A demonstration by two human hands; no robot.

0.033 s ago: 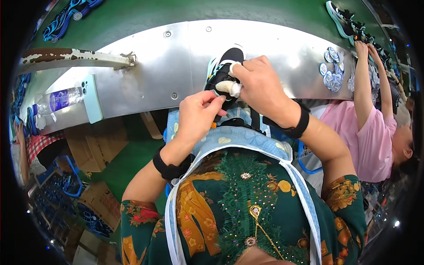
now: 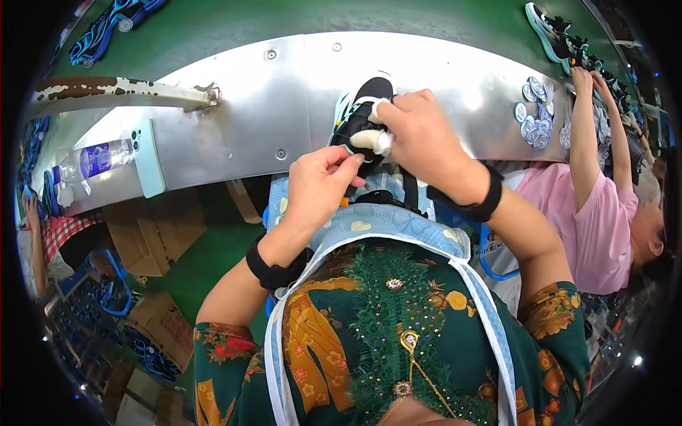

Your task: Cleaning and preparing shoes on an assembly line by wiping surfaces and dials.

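A black sneaker [image 2: 374, 89] with white and mint trim lies at the metal bench's near edge, its toe pointing away from me. My left hand [image 2: 323, 181] is closed at the near left of the shoe, thumb and forefinger pinching a bit of its mint edging by the opening. Over the shoe's right side, my right hand [image 2: 426, 138] is bent with its fingers curled together. White finger covers [image 2: 367, 139] sit on some of its fingers, which touch the upper near the lacing. Whatever lies between those fingertips is hidden.
On the metal bench [image 2: 241, 145] lie a mint phone [image 2: 148, 160], a plastic bottle [image 2: 96, 160] and several round tags [image 2: 536, 113]. A chipped metal bar [image 2: 128, 89] crosses the left. Beyond runs a green belt [image 2: 249, 25] with shoes. A person in pink [image 2: 579, 220] works at right.
My right hand and wrist have shifted very slightly to the right. My left hand and the sneaker stay in place.
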